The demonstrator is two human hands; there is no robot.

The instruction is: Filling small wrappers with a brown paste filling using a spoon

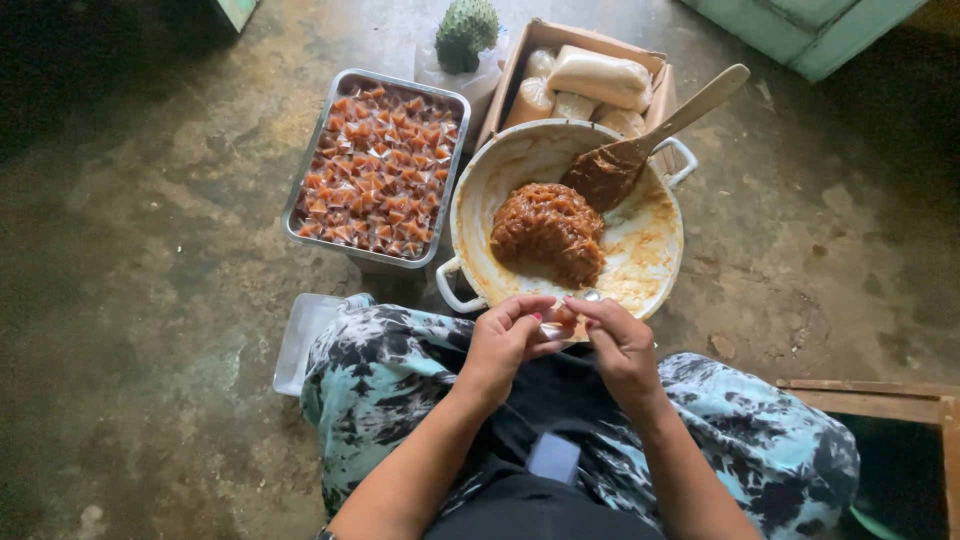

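Note:
My left hand [508, 340] and my right hand [620, 340] meet over my lap, fingertips pinched together on a small wrapped sweet [562, 315] in clear plastic. Just beyond them stands a white two-handled pan [655, 255] holding a mound of sticky brown paste [548, 230]. A wooden spoon [650, 135] smeared with paste leans on the pan's far rim. To the left a metal tray [445, 215] is filled with several small wrapped brown sweets [375, 170].
A cardboard box [520, 75] with pale wrapped bundles stands behind the pan, with a green spiky fruit [466, 32] beside it. A clear plastic piece [300, 340] lies by my left knee. A wooden frame [880, 395] is at the right. The floor is stained concrete.

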